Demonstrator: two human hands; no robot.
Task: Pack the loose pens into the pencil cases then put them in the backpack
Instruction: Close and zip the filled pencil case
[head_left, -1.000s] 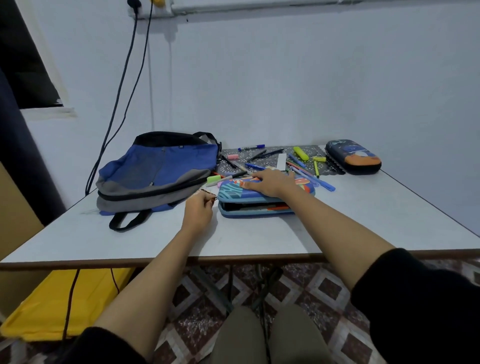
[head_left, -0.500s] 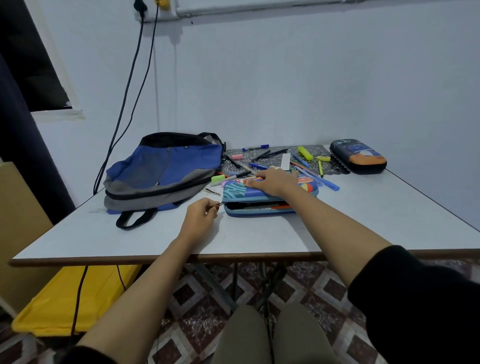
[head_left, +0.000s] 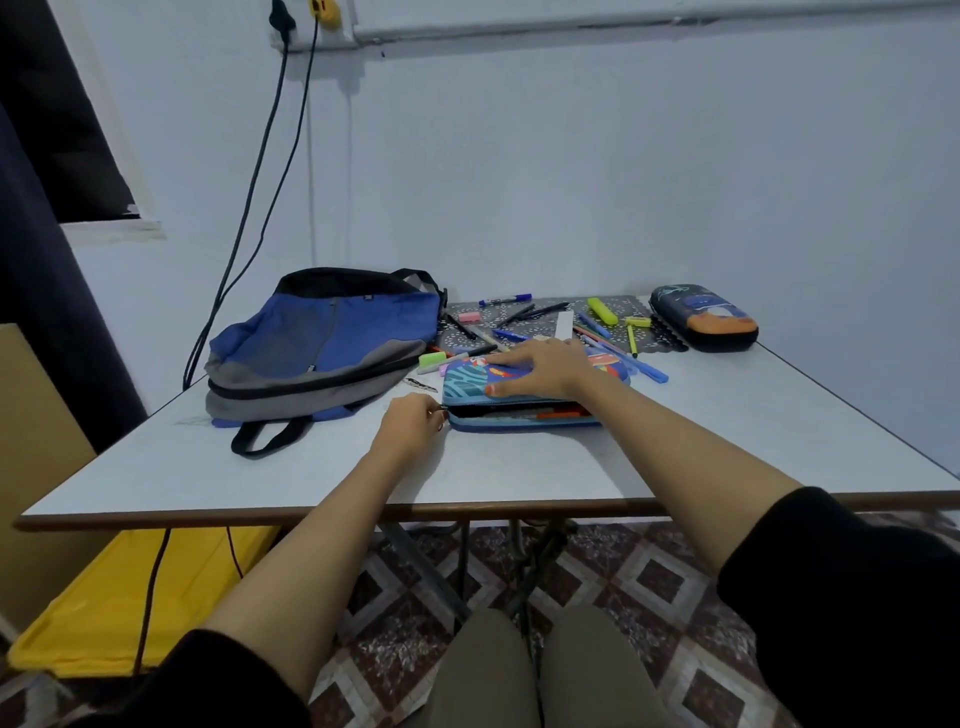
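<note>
Pale walls and a patterned tile floor frame a white bench (head_left: 519, 467) with everything set toward its far side. Near the middle lies a blue pencil case (head_left: 462, 382), its near edge gaping open enough to show an orange pen inside. The right hand (head_left: 540, 371) lies flat on the lid, fingers straight and spread, pressing down. The left hand (head_left: 410, 423) sits at the case's left end with fingers curled, pinching the zip pull (head_left: 441, 414). Behind the case, loose pens (head_left: 506, 300) and highlighters lie scattered over a dark patterned mat (head_left: 566, 302) – a few spill onto the bare bench. A second, dark pencil case (head_left: 701, 312) rests closed at the mat's right end. The blue-and-grey backpack (head_left: 322, 348) lies on its side, left of the mat.
</note>
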